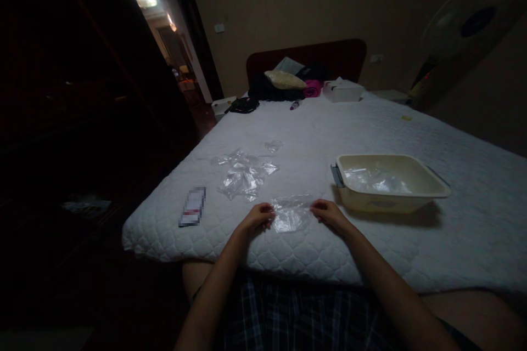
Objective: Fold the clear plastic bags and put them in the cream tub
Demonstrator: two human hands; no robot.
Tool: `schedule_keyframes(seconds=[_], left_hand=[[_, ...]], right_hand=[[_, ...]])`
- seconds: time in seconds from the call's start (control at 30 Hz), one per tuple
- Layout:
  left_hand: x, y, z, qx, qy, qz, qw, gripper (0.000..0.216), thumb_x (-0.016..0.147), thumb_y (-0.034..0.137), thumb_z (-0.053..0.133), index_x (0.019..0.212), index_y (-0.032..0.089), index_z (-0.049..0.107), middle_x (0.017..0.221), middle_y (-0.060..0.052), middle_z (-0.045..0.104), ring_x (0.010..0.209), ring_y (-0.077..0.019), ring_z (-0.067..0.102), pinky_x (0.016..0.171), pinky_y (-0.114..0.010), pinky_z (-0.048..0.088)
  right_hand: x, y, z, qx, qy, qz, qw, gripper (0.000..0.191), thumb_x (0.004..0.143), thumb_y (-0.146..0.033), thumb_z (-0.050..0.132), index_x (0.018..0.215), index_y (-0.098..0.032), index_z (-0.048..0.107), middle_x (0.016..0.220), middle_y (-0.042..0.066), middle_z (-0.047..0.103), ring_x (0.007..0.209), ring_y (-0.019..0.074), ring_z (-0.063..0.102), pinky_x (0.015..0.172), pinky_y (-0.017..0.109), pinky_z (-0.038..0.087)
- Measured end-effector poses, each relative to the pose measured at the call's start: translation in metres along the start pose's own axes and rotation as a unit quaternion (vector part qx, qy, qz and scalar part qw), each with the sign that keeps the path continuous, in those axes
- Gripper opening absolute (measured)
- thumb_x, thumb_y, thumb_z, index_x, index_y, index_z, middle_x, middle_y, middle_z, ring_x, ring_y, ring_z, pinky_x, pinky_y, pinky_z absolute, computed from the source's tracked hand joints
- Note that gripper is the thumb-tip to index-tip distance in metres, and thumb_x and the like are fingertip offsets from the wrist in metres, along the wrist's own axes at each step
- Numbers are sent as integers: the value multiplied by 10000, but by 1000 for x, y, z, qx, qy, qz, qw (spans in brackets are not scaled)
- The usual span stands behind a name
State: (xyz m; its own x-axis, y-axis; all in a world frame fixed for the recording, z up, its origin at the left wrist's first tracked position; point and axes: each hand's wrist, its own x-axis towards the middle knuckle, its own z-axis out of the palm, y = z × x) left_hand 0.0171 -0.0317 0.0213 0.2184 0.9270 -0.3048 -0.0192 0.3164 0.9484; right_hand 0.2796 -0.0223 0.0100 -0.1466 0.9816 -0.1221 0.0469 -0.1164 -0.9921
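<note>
A small clear plastic bag [291,213] lies flat on the white quilted bed [370,131] near its front edge. My left hand [259,216] pinches the bag's left side with curled fingers. My right hand [327,213] grips its right side the same way. Just beyond them lies a loose pile of clear plastic bags [244,173]. To the right stands a cream plastic basin [389,182] with more clear plastic inside.
A small dark packet [192,207] lies at the bed's left edge. Pillows, clothes and a white box [342,90] crowd the headboard end. A fan [465,22] stands at the right. The floor to the left is dark.
</note>
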Motion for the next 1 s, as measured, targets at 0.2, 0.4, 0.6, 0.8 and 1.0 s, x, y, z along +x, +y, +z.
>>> schedule_keyframes(seconds=[0.2,0.4,0.6,0.8,1.0], left_hand=[[-2,1,-1,-5,-6,-8,1000,395,600,373,711,880,163,529,667,21,553,374,-41,476,328,-156,276],[5,-2,-2,13,13,-2,1000,329,684,437,611,817,143,549,752,-24,584,371,-43,485,299,-166,260],[8,-5,-2,41,17,-6,999,314,687,422,608,802,135,550,569,12,544,327,-52,460,293,-159,254],[12,-9,-5,50,14,-18,998,278,686,386,607,811,150,526,450,58,485,282,-53,419,283,-148,239],[11,-10,-5,6,13,3,1000,331,590,340,690,806,142,536,615,25,553,381,-67,518,290,-147,293]], right_hand=[[-3,-5,1,1,8,20,1000,325,575,-396,685,765,-163,560,576,-33,523,436,74,456,391,199,302],[-3,-4,-3,27,-24,32,999,352,599,-398,699,824,-171,553,652,-17,545,496,80,505,374,167,305],[-1,-5,-2,33,-12,57,998,355,666,-500,628,801,-179,557,706,-2,553,498,78,531,332,151,307],[3,1,0,13,5,29,999,377,610,-482,674,763,-157,558,583,-27,524,443,72,501,326,148,313],[0,3,-1,36,7,14,999,357,566,-409,716,766,-158,560,654,-13,562,519,98,552,424,190,411]])
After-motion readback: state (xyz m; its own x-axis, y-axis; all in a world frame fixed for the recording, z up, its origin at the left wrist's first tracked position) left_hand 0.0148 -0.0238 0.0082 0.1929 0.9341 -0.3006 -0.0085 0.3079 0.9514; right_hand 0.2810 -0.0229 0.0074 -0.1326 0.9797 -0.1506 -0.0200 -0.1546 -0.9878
